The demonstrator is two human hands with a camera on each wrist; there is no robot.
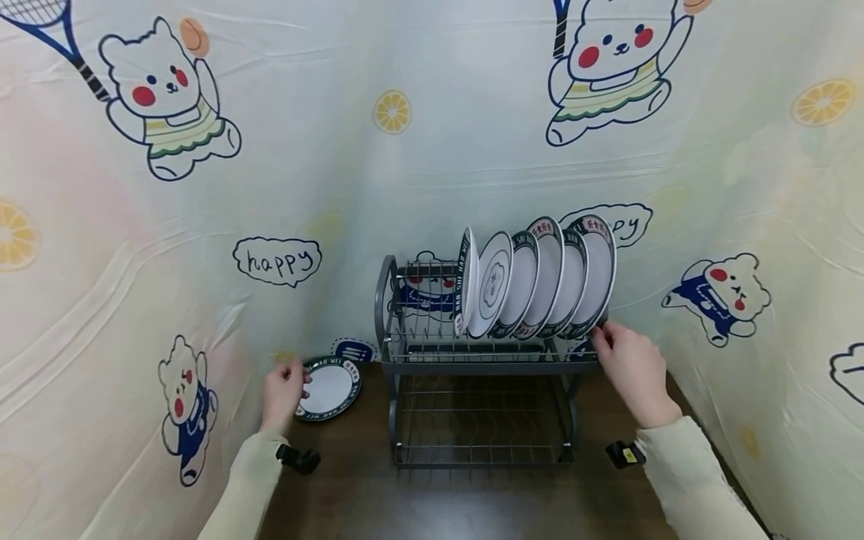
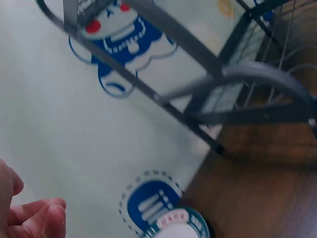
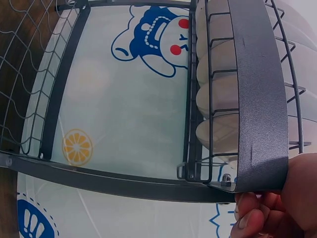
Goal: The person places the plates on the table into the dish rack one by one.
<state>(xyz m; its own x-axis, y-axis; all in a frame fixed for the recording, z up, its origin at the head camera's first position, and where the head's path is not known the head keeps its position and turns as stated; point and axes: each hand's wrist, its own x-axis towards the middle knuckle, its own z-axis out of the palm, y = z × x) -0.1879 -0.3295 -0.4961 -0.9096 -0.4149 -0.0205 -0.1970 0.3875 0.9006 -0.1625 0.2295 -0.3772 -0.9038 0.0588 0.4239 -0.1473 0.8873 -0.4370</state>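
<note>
In the head view my left hand hovers by a round white plate with a dark green lettered rim, low on the left. Its fingers are loosely bent, and in the left wrist view nothing shows between the fingertips. My right hand is at the right end of a grey two-tier dish rack, with its fingers curled at the frame's corner. Several plates of the same pattern stand on edge in the upper tier, toward its right side.
The rack's lower wire tier stands on a brown wooden table. A pale cloth printed with bears and orange slices hangs behind and at both sides. Small black devices are strapped at both wrists.
</note>
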